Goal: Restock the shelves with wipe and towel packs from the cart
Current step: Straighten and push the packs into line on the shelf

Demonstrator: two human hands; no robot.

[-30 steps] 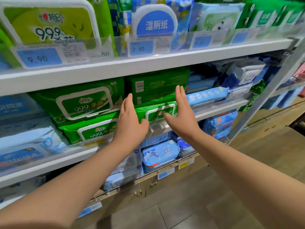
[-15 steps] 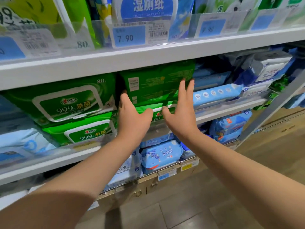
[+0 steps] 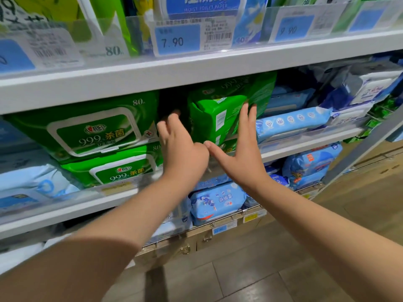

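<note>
The middle pack [image 3: 218, 114] on the white shelf [image 3: 294, 149] is bright green with a small white label. At the shelf's left end, the lidded packs [image 3: 91, 129] are darker green with white-framed lids (white and gold lettering). Toward the right edge, the blue pack [image 3: 292, 122] is pale, dotted with white roundels. The price tag [image 3: 176, 40] is blue.

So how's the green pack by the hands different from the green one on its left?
The middle pack is turned, showing a folded end with a small white label; the left pack faces out, showing its white-rimmed lid. The right hand touches the middle pack, not the left pack. Both are green, on the same shelf.
</note>
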